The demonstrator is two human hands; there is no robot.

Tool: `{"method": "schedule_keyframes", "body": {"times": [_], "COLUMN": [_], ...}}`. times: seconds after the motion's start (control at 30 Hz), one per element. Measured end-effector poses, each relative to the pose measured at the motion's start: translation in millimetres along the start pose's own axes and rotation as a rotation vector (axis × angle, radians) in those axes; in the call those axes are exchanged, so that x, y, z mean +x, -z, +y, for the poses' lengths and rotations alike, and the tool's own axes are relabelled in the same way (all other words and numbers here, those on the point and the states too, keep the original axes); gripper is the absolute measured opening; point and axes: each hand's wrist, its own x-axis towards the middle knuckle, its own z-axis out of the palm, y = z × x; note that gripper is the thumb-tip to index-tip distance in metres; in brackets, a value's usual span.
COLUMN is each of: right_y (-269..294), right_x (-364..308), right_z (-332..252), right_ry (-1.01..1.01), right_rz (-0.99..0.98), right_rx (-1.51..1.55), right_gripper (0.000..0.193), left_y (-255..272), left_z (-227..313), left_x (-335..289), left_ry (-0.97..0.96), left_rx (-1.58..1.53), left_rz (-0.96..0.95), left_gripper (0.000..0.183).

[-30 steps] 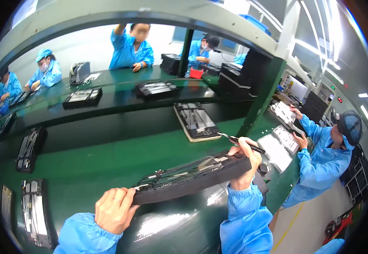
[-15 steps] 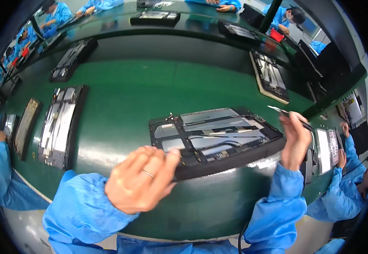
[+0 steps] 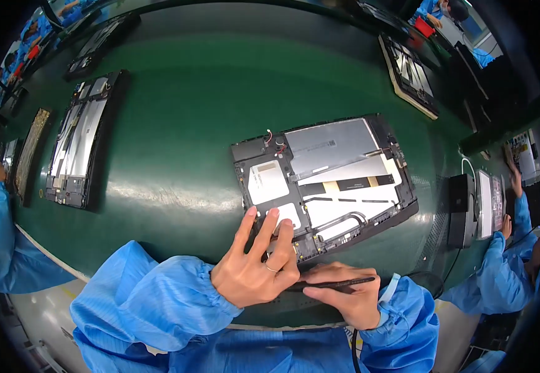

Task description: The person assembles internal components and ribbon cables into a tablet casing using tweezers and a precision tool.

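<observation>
An opened flat electronic device lies slightly turned in front of me, with a black frame, silver panels, black flat cables and a small coloured wire at its far left edge. My left hand rests its spread fingertips on the near left corner; its thumb is hidden. Black tweezers are held in my right hand, close beside the left one at the near edge. The tweezer tips are hidden behind my left hand.
A similar open device lies at the left, and another sits at the far right on a pale base. A black box with a cable stands at right. Co-workers' blue sleeves show on both sides of the green table.
My right hand has come from the device's right end to its near left corner, bringing the tweezers. The left hand has shifted right, its fingers spreading. The view tilts further down.
</observation>
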Motion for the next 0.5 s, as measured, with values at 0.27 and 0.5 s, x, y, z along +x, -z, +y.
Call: {"method": "schedule_keyframes", "body": {"times": [0.27,0.5], "right_y": [-4.2,-7.7], "right_x": [4.3,3.1], "right_z": [4.9,4.8], "right_ry": [0.055,0.01], "right_rz": [0.009,0.034], "right_rx": [-0.012,0.043], "right_gripper": [0.012,0.011], "left_y": [-2.0,-0.6], "left_z": [-0.2,3.3], "left_x": [-0.1,0.7], "left_ry": [0.009,0.055], "left_rx": [0.039,-0.057], "left_rz": [-0.034,-0.028], "left_gripper": [0.014,0.014]}}
